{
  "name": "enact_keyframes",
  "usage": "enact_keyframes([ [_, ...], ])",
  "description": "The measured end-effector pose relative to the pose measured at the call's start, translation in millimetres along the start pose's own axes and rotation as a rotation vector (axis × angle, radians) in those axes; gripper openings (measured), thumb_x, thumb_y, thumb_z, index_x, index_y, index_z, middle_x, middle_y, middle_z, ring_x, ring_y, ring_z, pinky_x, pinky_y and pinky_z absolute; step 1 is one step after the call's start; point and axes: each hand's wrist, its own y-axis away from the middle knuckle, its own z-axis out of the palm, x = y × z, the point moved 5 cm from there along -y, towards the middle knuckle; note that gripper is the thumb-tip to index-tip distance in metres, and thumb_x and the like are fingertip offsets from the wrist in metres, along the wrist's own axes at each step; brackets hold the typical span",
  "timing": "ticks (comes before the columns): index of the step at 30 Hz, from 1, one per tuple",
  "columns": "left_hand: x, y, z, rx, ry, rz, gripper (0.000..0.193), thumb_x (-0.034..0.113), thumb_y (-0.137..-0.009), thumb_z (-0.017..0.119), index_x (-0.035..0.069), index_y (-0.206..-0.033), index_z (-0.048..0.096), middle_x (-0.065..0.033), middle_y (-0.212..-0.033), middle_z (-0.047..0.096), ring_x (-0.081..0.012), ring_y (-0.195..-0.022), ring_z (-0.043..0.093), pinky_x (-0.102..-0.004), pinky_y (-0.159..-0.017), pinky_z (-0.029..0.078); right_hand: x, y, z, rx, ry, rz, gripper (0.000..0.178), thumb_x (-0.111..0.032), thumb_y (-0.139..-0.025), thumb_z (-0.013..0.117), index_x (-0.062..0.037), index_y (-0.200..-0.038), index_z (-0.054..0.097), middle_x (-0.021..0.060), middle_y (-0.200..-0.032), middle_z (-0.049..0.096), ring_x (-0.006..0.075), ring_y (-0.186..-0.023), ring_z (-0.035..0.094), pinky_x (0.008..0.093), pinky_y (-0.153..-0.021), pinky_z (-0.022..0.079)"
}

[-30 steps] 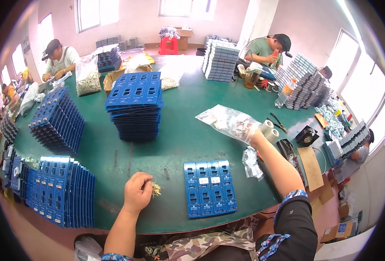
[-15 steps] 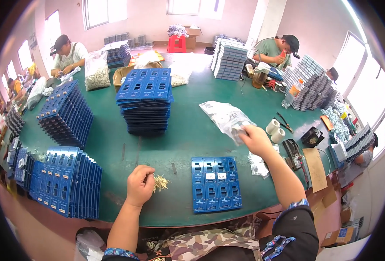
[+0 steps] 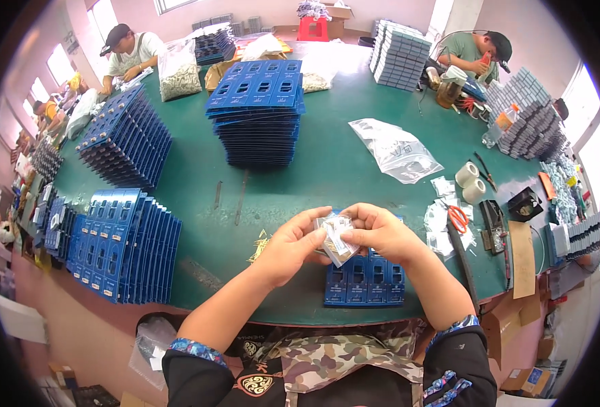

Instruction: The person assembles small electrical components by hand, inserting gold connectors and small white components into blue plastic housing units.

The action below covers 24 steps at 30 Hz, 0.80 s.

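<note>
Between both hands is a small clear plastic bag (image 3: 341,249) with a white label and thin gold-coloured pins in it. My left hand (image 3: 287,247) grips its left side, thumb on top. The right side is pinched by my right hand (image 3: 382,233). Below them a blue panel of circuit boards (image 3: 365,285) lies flat on the green table (image 3: 198,234), its far part covered by my hands. Loose gold-coloured pins (image 3: 259,246) lie beside my left hand. A larger clear bag (image 3: 395,152) rests flat beyond my right hand.
Stacks of blue panels (image 3: 254,132) stand at the middle and left (image 3: 123,247). Red-handled scissors (image 3: 458,219), small bags (image 3: 437,220), two white rolls (image 3: 474,191) and a brown board (image 3: 522,258) lie right. Two people (image 3: 133,54) work across the table.
Both hands have come together over the blue panel, now holding the small bag. My right hand has left the larger bag; my left hand has left the loose pins. The view has shifted.
</note>
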Motion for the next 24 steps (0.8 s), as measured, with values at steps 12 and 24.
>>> enact_keyframes([
  [12,-5.8,-4.0,-13.8,-0.041,0.226,-0.001,0.041,0.016,-0.100,0.043,0.003,-0.139,0.039,-0.0100,-0.125,0.055,-0.0158,-0.106,0.057,-0.0308,-0.084,0.054,4.9,-4.3,-7.8,0.013,-0.055,-0.002,0.037,-0.011,-0.092,0.059,0.0039,-0.124,0.048,0.0058,-0.092,0.064,0.0077,-0.074,0.060,0.0206,-0.058,0.048],
  [24,-7.2,0.6,-18.4,-0.009,0.220,0.046,0.037,0.016,-0.100,0.043,0.004,-0.136,0.044,-0.0086,-0.123,0.056,-0.0158,-0.107,0.057,-0.0321,-0.084,0.055,8.7,-2.9,-10.6,-0.075,-0.086,-0.024,0.046,-0.010,-0.090,0.061,0.0016,-0.132,0.047,0.0067,-0.104,0.064,0.0078,-0.081,0.060,0.0203,-0.061,0.048],
])
